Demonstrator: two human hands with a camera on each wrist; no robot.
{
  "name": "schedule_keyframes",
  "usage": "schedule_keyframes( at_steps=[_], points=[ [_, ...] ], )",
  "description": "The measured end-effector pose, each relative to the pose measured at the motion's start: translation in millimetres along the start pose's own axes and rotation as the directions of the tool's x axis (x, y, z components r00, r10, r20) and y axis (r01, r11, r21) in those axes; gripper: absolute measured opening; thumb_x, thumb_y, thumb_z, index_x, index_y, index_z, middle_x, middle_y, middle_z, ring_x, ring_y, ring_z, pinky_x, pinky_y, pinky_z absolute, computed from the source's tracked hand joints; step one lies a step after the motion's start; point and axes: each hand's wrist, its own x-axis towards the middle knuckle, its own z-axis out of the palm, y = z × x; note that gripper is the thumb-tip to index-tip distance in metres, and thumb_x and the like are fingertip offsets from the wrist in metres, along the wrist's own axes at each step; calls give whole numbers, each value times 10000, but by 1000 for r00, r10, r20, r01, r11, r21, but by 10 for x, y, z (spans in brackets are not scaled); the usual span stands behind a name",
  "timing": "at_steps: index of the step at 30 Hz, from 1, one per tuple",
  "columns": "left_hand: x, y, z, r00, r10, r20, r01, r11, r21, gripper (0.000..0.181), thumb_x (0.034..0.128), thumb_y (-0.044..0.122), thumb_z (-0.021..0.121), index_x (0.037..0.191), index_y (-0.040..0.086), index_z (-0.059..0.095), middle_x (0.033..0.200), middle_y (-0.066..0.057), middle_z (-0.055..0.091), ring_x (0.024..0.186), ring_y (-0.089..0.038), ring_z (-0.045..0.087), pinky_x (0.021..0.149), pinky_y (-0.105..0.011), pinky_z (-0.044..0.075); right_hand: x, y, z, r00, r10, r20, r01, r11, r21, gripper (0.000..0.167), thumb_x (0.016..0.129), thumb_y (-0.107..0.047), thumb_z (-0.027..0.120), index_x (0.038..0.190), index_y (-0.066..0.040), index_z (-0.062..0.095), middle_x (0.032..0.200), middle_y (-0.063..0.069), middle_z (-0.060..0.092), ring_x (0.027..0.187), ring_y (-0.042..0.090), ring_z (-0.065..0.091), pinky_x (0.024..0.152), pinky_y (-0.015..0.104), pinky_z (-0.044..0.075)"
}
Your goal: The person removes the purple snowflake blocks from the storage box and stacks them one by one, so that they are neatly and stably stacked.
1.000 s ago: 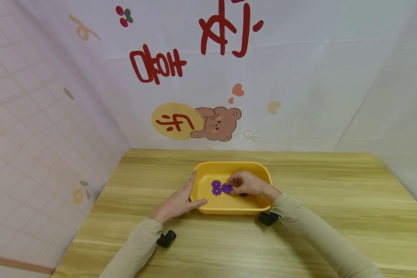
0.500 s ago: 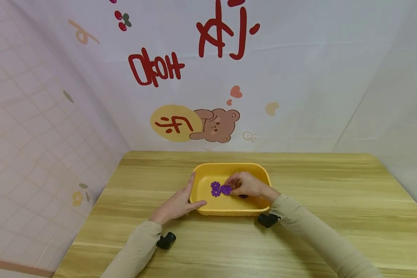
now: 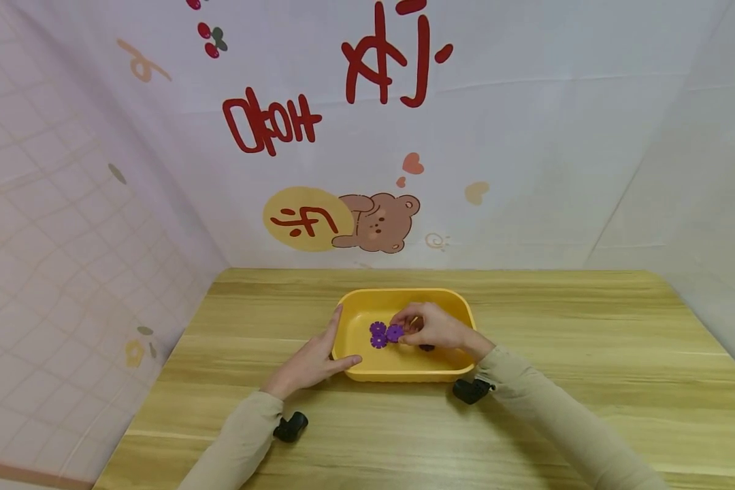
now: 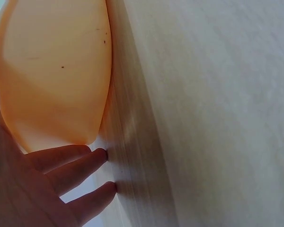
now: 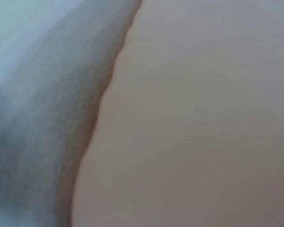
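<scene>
1. Purple disc (image 3: 395, 333): notched rim, centre hole, inside the yellow tub (image 3: 398, 375). Pinched between thumb and fingers of the right hand (image 3: 436, 328). Single piece or several joined: can't tell.
2. Right grip: grasping that disc. Hand reaches in over the tub's near right corner.
3. Two more purple discs, back one (image 3: 377, 328) and front one (image 3: 378, 340), on the tub floor just left of the held one. Those two sit edge to edge or overlapping; contact with the held one unclear.
4. Dark piece (image 3: 427, 348) under the right hand, partly hidden. Type unclear.
5. Left hand (image 3: 309, 364): grip released, fingers extended and spread along the tub's left end, thumb across the near left rim.
6. Tub sits on the wood-grain table (image 3: 367, 442), near its back edge; bear-print backdrop (image 3: 384, 222) behind.
7. Black wrist units: left (image 3: 290, 427), right (image 3: 471, 390). Beige sleeves (image 3: 235, 435) on both arms.
8. Right wrist view: blurred close-up, unreadable.
</scene>
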Motion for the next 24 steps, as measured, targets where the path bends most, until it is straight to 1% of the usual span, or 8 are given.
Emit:
schedule_keyframes(
  at_steps=[1,3,6,8,10,13,18,24],
  points=[
    [0,-4,-2,1000,-1,0,1,1000,3,1025,911,423,662,1553,141,-86,1523,-224,262,1243,-298,474,1027,-451,355,4,-11,-1,1000,-2,-4,2,1000,7,275,805,-121,763,1070,-69,714,919,-27,623,795,135,567,706,280,498],
    [-3,-7,-8,1000,-4,4,4,1000,0,1031,908,433,662,1552,147,-92,1513,-229,283,1173,-297,528,996,-447,389,4,-30,-6,1000,-11,-15,11,1000,22,271,804,-109,757,1068,-65,714,911,-19,619,790,144,568,696,276,497],
    [-3,-15,-12,1000,1,1,-1,1000,2,1031,908,447,656,1552,139,-87,1511,-232,285,1178,-297,524,998,-447,388,-4,-57,-24,999,-29,-34,31,998,49,272,803,-79,750,1069,-44,711,903,0,618,789,167,570,694,281,498],
    [-5,-16,-12,1000,2,2,-2,1000,-1,1027,911,437,656,1552,144,-91,1517,-230,275,1206,-312,506,1012,-450,373,-15,-68,-38,998,-43,-44,46,997,56,274,805,-65,748,1074,-33,707,905,11,622,794,183,572,707,300,504],
    [-7,-17,-11,1000,6,0,-6,1000,6,1025,912,435,656,1552,143,-91,1534,-215,238,1294,-314,423,1050,-450,322,-31,-76,-55,997,-56,-49,59,996,66,276,807,-45,744,1079,-21,702,918,26,631,803,204,576,724,338,512],
    [-9,-18,-8,1000,11,6,-11,1000,-1,1022,916,427,653,1550,143,-97,1542,-211,218,1320,-320,390,1061,-453,303,-59,-83,-94,996,-73,-57,77,994,73,275,806,-11,736,1079,-16,699,944,45,642,806,231,585,738,400,518],
    [-18,-15,-7,1000,10,12,-10,1000,-7,1033,909,462,647,1550,140,-96,1533,-216,245,1293,-309,429,1049,-451,324,-113,-89,-199,992,-102,-75,108,992,72,282,799,17,744,1074,-25,699,977,53,648,802,229,606,739,410,522],
    [-20,-7,-12,1000,13,15,-14,1000,3,1043,904,496,637,1549,137,-100,1522,-213,272,1257,-291,471,1035,-435,347,-180,-111,-328,992,-87,-87,94,992,81,293,806,-7,758,1090,11,688,1003,71,642,871,235,589,788,411,511]
  ],
)
